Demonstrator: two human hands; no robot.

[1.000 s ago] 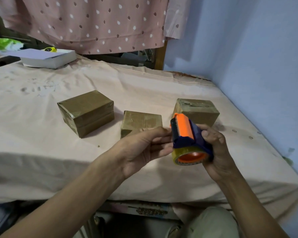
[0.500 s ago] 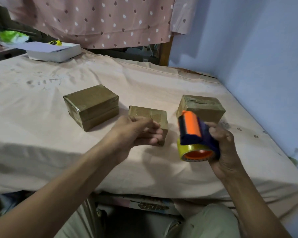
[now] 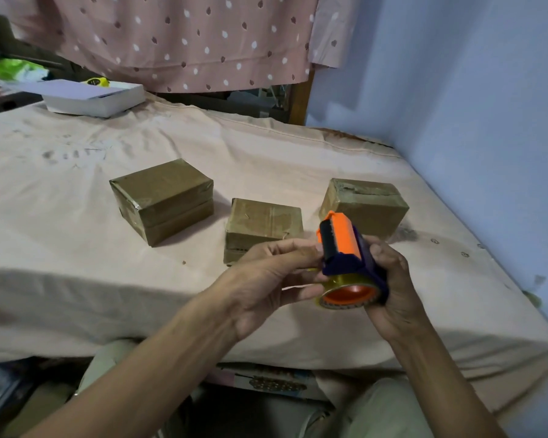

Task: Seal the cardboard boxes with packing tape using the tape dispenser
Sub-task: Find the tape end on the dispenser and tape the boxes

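Observation:
Three brown cardboard boxes stand on the cloth-covered bed: a left box, a smaller middle box and a right box with a ragged top seam. In front of them, above the bed's near edge, my right hand grips an orange and dark blue tape dispenser holding a roll of clear tape. My left hand reaches in from the left. Its thumb and fingertips pinch the dispenser's left side. The tape's loose end is not clear to see.
A white flat box with a yellow object on it lies at the bed's far left corner. A blue wall runs along the right side. A dotted pink curtain hangs behind. My knees are below the bed's near edge.
My left hand had drawn back toward the middle box half a second ago; it has returned to the dispenser's side. My right hand kept hold of the dispenser and shifted little.

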